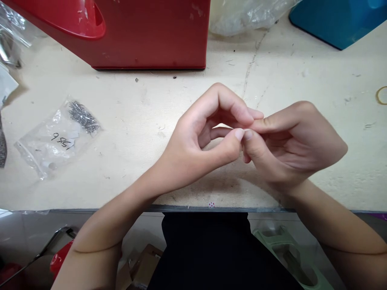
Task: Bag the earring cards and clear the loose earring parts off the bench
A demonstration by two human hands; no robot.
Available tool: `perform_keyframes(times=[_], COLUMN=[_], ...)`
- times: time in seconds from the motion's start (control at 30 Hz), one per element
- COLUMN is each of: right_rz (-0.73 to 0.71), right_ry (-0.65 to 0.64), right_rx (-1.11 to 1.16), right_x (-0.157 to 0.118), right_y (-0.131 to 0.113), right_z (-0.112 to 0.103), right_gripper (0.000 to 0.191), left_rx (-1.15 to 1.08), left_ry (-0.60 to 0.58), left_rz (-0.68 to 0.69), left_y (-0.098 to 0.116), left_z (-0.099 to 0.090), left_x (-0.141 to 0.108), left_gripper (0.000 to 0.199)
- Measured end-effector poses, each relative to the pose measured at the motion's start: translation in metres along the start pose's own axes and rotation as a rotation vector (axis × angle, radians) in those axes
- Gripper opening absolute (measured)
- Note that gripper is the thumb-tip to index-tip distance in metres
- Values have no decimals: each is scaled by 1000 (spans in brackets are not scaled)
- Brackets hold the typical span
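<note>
Both hands meet fingertip to fingertip above the table, right of the middle of the head view. My left hand [205, 129] is closed in a pinch, its thumb tip beside the right thumb tip. My right hand [290, 141] is also pinched, with its index fingertip against the left fingertips. Whatever lies between the fingertips is hidden or too small to make out. Over at the left, a clear plastic bag [57, 139] with handwritten digits and a cluster of small thin metal pieces [84, 117] lies flat on the table.
A red bin [151, 36] stands at the back, with a crumpled clear bag [250, 16] beside it and a blue bin [341, 22] at the back right. The pale table [127, 169] ends at a front edge near my body. A rubber band [379, 96] lies far right.
</note>
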State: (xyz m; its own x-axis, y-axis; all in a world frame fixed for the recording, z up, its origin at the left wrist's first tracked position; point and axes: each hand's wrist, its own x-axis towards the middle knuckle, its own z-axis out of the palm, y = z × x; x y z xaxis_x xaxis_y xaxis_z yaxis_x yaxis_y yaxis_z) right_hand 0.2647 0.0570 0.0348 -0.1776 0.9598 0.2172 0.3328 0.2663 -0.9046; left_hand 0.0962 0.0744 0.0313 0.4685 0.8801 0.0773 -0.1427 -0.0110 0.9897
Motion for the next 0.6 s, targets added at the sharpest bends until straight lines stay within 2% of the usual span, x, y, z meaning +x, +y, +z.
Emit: perform_keyframes(times=[0.07,0.17,0.33,0.6], right_rz=[46,77,62,106], right_ry=[-130,-220,-215,-209], right_rx=[13,40,44,81], right_x=[3,6,8,10], right_y=[0,0,-2,-4], right_z=[-10,-19,-18,-17], right_gripper=[25,25,22,29], left_rx=[-15,-38,-24,0], left_ry=[-22,-52,-77,-74], left_rz=[3,7,-9,38], left_y=[-1,-3,-4,-9], left_z=[-1,-3,-4,-6], left_x=[0,-1,-1,1], left_gripper=[27,21,22,18])
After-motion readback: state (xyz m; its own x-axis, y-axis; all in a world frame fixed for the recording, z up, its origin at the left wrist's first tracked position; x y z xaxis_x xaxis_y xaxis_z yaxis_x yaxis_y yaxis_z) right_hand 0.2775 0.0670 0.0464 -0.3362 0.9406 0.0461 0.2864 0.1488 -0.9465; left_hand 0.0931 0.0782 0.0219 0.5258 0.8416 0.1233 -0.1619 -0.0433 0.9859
